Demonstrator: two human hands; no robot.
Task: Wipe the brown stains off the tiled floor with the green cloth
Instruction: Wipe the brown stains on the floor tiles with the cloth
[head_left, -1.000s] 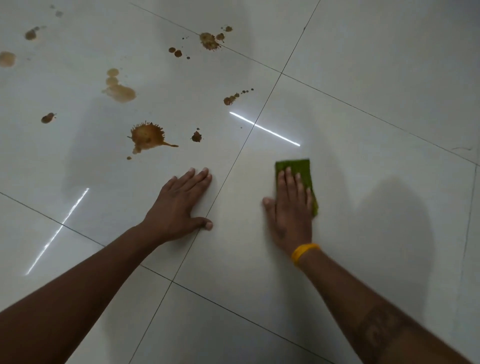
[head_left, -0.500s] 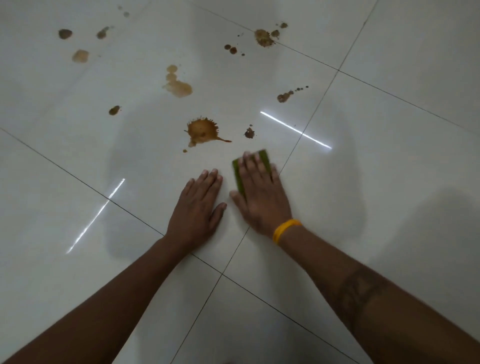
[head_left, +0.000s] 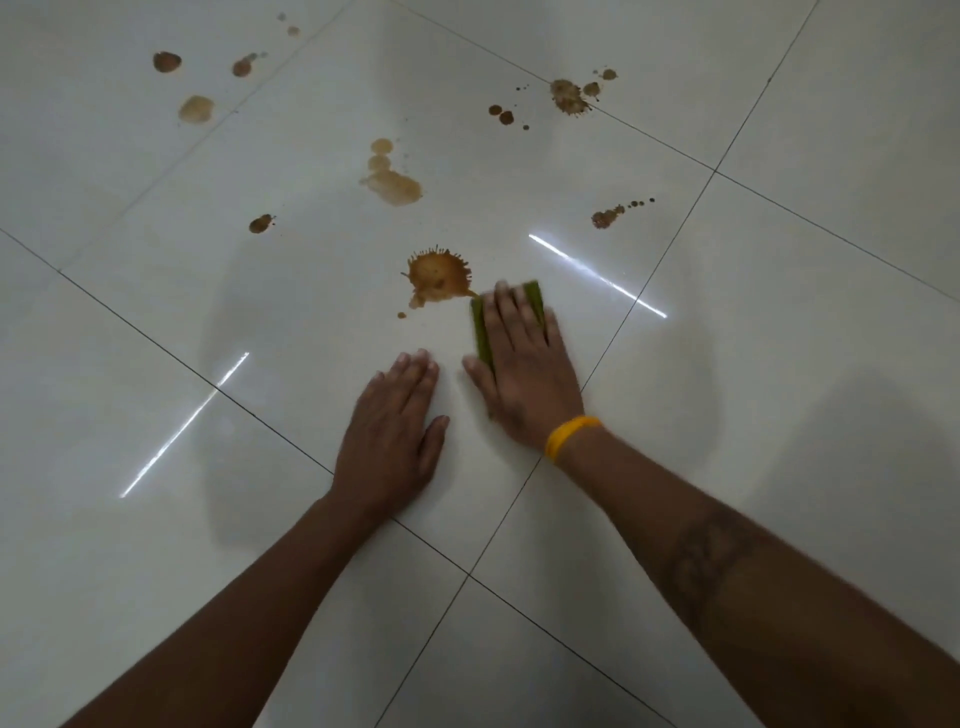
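Note:
My right hand (head_left: 522, 364) lies flat on the folded green cloth (head_left: 480, 332), fingers straight, pressing it onto the white tiled floor (head_left: 779, 338). The cloth's left edge touches the tail of a large brown splash stain (head_left: 436, 278). The small spot that sat to the right of the splash is hidden under the cloth or gone. My left hand (head_left: 392, 431) rests flat on the tile just left of the right hand, holding nothing. Further brown stains lie beyond: a pale puddle (head_left: 392, 182), a small blot (head_left: 260, 223), a dotted streak (head_left: 608, 215) and a dark splatter (head_left: 569, 96).
More brown blots (head_left: 195, 109) sit at the far left on the neighbouring tile. Dark grout lines (head_left: 649, 280) cross the floor. Two bright light reflections (head_left: 597, 275) streak the glossy tiles.
My right hand slid the cloth left across the grout line and then forward up to the large splash. The small spot beside the splash no longer shows. My left hand stayed flat.

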